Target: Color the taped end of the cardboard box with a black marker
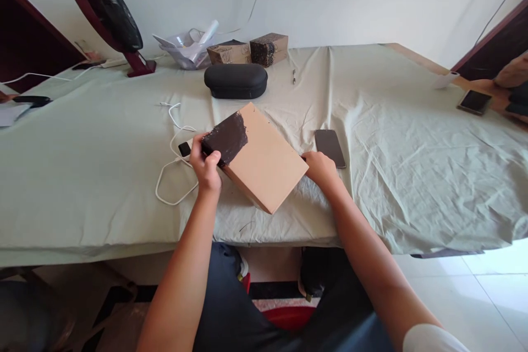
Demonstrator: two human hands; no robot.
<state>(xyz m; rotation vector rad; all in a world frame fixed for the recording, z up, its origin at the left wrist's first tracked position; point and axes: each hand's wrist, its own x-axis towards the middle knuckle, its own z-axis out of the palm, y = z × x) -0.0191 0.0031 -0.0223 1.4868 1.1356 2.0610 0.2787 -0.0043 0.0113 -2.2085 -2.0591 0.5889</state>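
A cardboard box (270, 157) is held tilted over the table, one corner toward me. Dark brown covering, like tape or paint, coats its left end with a ragged edge. My left hand (207, 164) is closed around that dark end, thumb on the upper face and fingers behind it. At the box's right corner, my right hand (320, 168) is closed, its fingertips hidden behind the cardboard. Just beyond the right hand lies a dark smartphone (330, 148). A white cable (159, 187) and a small device with a black screen (184, 149) lie beside my left hand.
A black zip case (236, 81) sits behind the box. Farther back are two small cartons (269, 49), a plastic basket (187, 55) and a fan (105, 11). A pen (294, 77) lies on the cloth. At far right, another person's hand (513, 71) is near a phone (474, 102).
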